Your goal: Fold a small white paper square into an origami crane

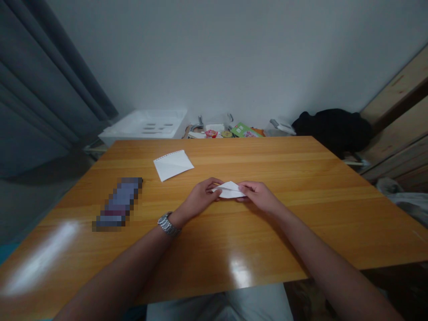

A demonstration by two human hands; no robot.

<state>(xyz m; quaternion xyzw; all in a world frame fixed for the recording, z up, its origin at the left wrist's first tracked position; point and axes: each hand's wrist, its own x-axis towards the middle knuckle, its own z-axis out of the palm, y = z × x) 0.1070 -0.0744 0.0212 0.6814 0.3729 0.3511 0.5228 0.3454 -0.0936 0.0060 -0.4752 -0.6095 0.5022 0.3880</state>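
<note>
A small folded piece of white paper (229,190) is held between my two hands, just over the wooden table (301,178). My left hand (203,195) pinches its left end, thumb on the near side. At the right end my right hand (257,193) grips it, the thumb lying on top of the paper. A crease runs across the paper's middle. Some of the fingers behind and under it are hidden. Farther left lies a white sheet of paper (173,165) with a row of punched holes along its far edge.
On the table's left lies a pixelated, phone-like flat object (118,203). Beyond the far edge are a white plastic tray (147,125), a green packet (245,130), a clear container (280,127) and a black bundle (332,129). A grey curtain (43,71) hangs at left.
</note>
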